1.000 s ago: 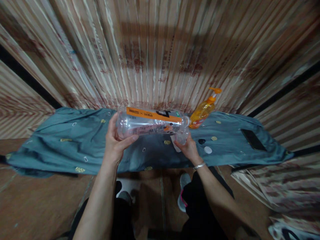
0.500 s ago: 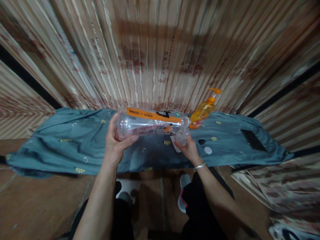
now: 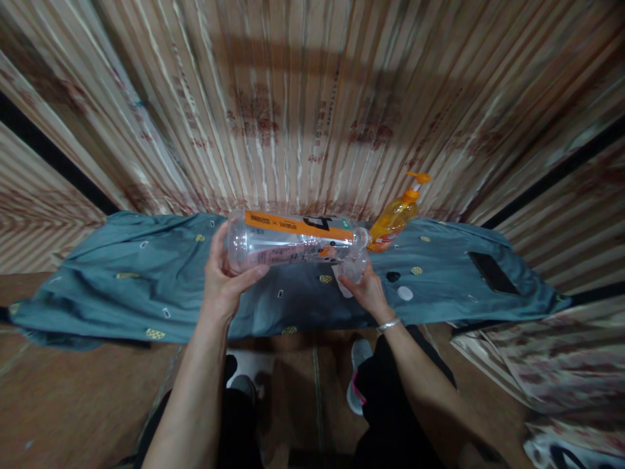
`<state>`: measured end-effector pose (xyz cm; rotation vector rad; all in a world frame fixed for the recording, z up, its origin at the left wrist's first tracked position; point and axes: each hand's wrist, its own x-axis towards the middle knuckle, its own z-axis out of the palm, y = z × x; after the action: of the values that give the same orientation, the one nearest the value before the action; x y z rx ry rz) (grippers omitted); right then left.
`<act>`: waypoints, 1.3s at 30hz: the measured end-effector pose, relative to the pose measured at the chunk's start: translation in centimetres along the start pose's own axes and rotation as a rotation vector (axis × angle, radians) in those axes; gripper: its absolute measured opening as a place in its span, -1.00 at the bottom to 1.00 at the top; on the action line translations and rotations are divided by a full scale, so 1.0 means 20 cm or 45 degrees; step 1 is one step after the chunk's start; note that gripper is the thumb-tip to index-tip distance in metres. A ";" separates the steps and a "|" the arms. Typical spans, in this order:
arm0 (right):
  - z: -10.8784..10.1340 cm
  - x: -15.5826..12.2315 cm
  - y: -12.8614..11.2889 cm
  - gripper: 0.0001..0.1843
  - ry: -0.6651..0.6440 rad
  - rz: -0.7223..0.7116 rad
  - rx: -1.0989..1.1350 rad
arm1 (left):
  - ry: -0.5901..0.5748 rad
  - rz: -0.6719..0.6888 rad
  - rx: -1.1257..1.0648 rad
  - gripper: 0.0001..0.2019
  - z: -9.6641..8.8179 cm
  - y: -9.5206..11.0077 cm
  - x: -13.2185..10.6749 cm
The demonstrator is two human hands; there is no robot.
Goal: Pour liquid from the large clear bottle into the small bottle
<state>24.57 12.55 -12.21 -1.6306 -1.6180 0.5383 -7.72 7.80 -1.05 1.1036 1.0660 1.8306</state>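
Observation:
My left hand [image 3: 225, 277] is wrapped round the base end of a large clear plastic bottle [image 3: 293, 240] with an orange and silver label. The bottle lies almost level in the air, its mouth pointing right. Under that mouth my right hand [image 3: 367, 288] grips a small clear container [image 3: 353, 266], perhaps a cup or small bottle; my fingers cover part of it. Mouth and container overlap in view, and I cannot tell whether they touch. Just right of them a pump bottle [image 3: 392, 223] of orange-yellow liquid stands on the cloth.
A blue-green patterned cloth [image 3: 146, 286] covers the narrow table. On it are a dark phone [image 3: 492, 272], a round white disc [image 3: 405, 294], a small black item [image 3: 393, 277] and a pale flat piece [image 3: 343, 285] by my right hand. A striped curtain [image 3: 303, 98] hangs behind.
Both hands hold the bottle and container almost exactly as before. The whole view has shifted very slightly.

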 end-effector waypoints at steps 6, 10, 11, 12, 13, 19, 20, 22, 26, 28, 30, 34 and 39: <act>0.01 0.01 0.01 0.07 0.014 -0.010 0.026 | -0.034 0.039 0.041 -0.01 -0.01 -0.01 0.01; 0.01 0.01 0.02 0.05 0.031 -0.030 0.051 | -0.033 0.033 0.046 -0.02 -0.01 0.00 0.01; 0.02 0.01 0.02 0.05 0.033 -0.033 0.050 | -0.023 0.023 0.038 -0.01 -0.01 0.00 0.01; 0.02 0.00 0.03 0.06 0.033 -0.037 0.050 | -0.009 0.012 0.025 0.00 0.00 0.00 0.00; 0.02 0.00 0.03 0.05 0.033 -0.042 0.049 | 0.008 0.004 0.010 0.02 0.00 0.00 0.00; 0.03 0.01 0.03 0.03 0.056 -0.028 0.034 | -0.012 0.007 0.010 0.02 0.00 -0.01 0.00; 0.03 0.01 0.03 0.03 0.048 -0.020 0.028 | -0.021 0.009 0.017 0.02 0.00 -0.01 0.00; 0.02 0.01 0.03 0.04 0.030 -0.016 0.024 | -0.022 -0.003 0.010 0.03 0.00 -0.01 0.00; 0.01 0.00 0.02 0.02 0.013 -0.028 0.024 | -0.014 -0.021 -0.034 0.05 0.00 0.00 0.00; 0.01 0.00 0.02 0.01 0.016 -0.024 0.017 | -0.007 -0.012 -0.035 0.06 0.01 0.00 0.00; 0.02 0.00 0.03 0.05 0.021 -0.024 0.011 | 0.005 -0.015 -0.027 0.07 0.01 0.00 0.00; 0.03 0.01 0.04 0.10 0.045 -0.022 0.001 | 0.016 -0.029 -0.001 0.06 0.00 0.00 0.00; 0.03 0.01 0.03 0.09 0.027 -0.026 -0.002 | 0.054 -0.032 -0.021 0.08 -0.01 -0.01 0.01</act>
<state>24.64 12.92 -13.00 -1.6140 -1.6180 0.5081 -7.91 7.94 -1.19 1.0413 1.0829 1.8474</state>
